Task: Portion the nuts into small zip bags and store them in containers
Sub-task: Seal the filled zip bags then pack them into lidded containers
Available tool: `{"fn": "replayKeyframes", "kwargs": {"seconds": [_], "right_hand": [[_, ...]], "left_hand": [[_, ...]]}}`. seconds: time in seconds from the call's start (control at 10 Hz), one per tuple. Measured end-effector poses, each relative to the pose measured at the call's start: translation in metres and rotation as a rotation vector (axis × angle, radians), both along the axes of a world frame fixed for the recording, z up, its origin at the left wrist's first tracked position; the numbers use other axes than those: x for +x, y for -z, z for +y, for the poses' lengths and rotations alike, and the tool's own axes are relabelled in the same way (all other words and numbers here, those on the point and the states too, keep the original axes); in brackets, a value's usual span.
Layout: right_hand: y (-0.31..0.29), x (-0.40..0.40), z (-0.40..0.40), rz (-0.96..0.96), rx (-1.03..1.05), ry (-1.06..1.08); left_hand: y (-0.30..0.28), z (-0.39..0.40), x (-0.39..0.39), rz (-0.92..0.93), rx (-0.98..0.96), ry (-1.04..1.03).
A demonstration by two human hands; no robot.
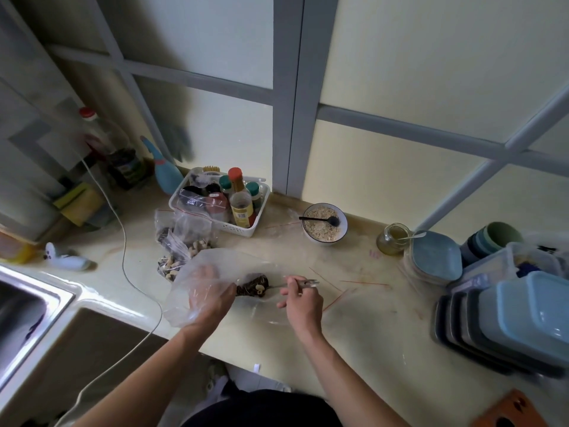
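A small heap of mixed nuts lies in a large clear bag at the counter's front edge; the left hand grips the bag open while the right hand pinches a spoon reaching into the nuts. Behind it lie a few filled zip bags, so portioning looks partly done, and the stacked containers at the right appear not yet loaded.

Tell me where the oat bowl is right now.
In the head view, the oat bowl sits at the back of the counter, right of the white basket and left of the glass jar.
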State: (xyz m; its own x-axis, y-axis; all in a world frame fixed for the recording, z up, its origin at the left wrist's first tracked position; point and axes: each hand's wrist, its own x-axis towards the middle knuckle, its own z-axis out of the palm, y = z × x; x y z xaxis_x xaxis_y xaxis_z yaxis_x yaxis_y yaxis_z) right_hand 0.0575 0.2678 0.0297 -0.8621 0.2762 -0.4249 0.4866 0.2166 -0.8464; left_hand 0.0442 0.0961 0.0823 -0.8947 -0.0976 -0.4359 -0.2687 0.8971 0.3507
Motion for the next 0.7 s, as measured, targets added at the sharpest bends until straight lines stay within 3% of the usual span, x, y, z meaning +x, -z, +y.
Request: {"fn": "replayKeyframes", "kwargs": {"seconds": [0.1,0.2,0.5,0.7], "right_hand": [[-0.008,-0.003,0.001,0.015,0.003,0.039],[-0.017,-0.006,0.003,0.011,-0.002,0.112],[-0.039,-0.003,0.009,0.089,-0.009,0.303],[-0.048,-0.001,-0.002,0.149,-0.043,0.317]], "left_hand": [[0.048,-0.010,-0.004,0.055,0.113,-0.170],[0.051,-0.017,-0.008,0.135,0.100,-0.101],[0.066,-0.035,-0.026,0.111,0.093,0.140],[0.070,-0.037,-0.031,0.062,0.156,0.250]]}}
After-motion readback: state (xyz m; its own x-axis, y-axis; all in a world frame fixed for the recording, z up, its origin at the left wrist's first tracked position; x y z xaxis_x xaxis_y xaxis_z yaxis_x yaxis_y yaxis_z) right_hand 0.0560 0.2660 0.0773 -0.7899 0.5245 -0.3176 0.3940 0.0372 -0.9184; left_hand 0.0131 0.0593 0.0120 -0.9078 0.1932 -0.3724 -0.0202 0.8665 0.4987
